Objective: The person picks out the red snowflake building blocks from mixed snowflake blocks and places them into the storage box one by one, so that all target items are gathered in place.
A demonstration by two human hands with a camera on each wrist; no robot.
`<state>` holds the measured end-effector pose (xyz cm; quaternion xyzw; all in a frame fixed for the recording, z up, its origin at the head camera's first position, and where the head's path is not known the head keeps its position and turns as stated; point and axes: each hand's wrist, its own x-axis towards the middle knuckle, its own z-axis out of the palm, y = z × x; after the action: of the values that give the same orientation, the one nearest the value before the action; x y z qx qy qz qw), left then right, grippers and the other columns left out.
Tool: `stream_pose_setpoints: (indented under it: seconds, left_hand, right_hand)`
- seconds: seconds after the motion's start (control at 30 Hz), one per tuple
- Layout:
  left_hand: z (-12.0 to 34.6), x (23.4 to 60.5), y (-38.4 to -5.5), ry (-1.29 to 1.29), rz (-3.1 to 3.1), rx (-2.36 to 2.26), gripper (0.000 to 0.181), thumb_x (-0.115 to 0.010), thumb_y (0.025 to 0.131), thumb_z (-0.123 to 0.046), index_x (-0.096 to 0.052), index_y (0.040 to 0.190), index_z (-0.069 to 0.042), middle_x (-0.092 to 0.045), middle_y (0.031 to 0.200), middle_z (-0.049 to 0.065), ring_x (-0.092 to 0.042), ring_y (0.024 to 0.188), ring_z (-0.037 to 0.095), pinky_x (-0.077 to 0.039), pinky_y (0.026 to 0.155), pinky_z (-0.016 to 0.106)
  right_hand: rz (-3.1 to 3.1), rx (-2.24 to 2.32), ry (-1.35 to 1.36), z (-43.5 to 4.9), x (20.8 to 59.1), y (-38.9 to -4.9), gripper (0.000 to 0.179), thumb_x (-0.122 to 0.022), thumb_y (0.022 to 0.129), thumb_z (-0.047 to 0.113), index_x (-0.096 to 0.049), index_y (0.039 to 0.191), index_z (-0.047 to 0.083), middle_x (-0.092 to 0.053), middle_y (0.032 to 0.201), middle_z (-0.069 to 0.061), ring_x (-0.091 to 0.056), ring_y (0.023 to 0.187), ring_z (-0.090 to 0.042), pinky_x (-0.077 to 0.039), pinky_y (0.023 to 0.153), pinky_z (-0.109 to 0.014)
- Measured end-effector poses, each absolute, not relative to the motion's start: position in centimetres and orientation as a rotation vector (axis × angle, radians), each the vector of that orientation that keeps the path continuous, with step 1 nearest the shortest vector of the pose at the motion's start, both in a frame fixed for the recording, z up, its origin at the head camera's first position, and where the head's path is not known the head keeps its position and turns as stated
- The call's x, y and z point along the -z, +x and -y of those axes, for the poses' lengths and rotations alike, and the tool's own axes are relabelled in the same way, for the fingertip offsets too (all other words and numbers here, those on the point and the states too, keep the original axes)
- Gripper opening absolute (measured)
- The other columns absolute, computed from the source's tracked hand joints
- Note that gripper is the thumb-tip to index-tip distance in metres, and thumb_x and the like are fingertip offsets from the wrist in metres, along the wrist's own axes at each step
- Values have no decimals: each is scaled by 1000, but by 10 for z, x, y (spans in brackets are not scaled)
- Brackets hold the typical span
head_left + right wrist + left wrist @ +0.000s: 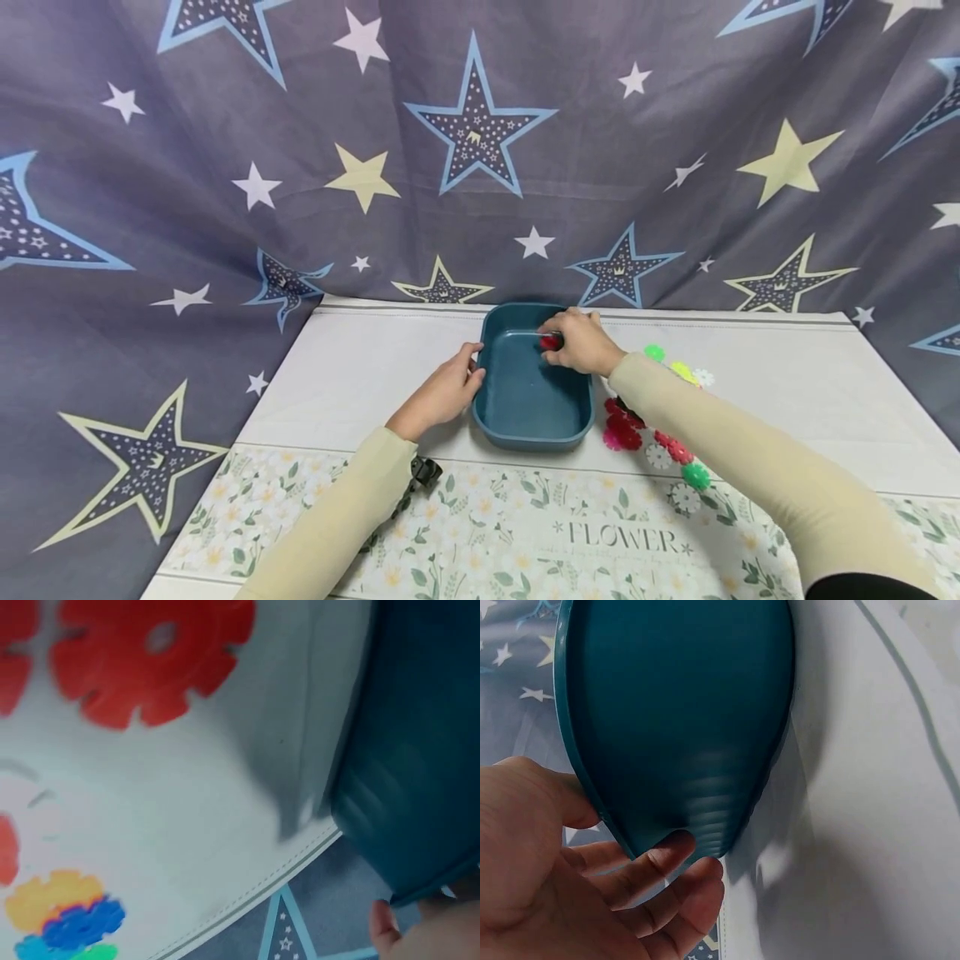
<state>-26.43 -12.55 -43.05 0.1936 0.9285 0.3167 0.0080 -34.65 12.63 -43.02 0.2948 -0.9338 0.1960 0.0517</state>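
A dark teal plastic bin (534, 400) stands on the table. At its left side, my left hand (444, 392) holds the rim and wall; the left wrist view shows fingers (671, 855) against the outside of the bin (675, 712). My right hand (581, 343) reaches over the right rim, its fingers bent around a red plastic piece (551, 342) inside the bin. Only part of that piece shows. In the right wrist view, the right hand (435, 934) is mostly cut off at the bin's edge, and its piece is out of sight.
Right of the bin lie several flower-shaped notched discs: red ones (622, 427), a green one (696, 476), a white one (658, 456) and a yellow one (682, 371). My right forearm (720, 442) crosses above them. A star-patterned curtain (480, 225) hangs behind the table.
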Motion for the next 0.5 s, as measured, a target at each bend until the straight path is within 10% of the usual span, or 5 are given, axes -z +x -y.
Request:
stream_pose_setpoints:
  seconds: [0.5]
  left_hand:
    - [125, 435, -264, 611, -2905, -1006, 43, -46, 100, -13, -36, 140, 0, -54, 96, 4, -53, 79, 14, -44, 73, 35]
  right_hand:
    - [2611, -895, 700, -184, 392, -333, 37, -76, 81, 18, -68, 114, 5, -63, 114, -12, -52, 110, -31, -37, 94, -54]
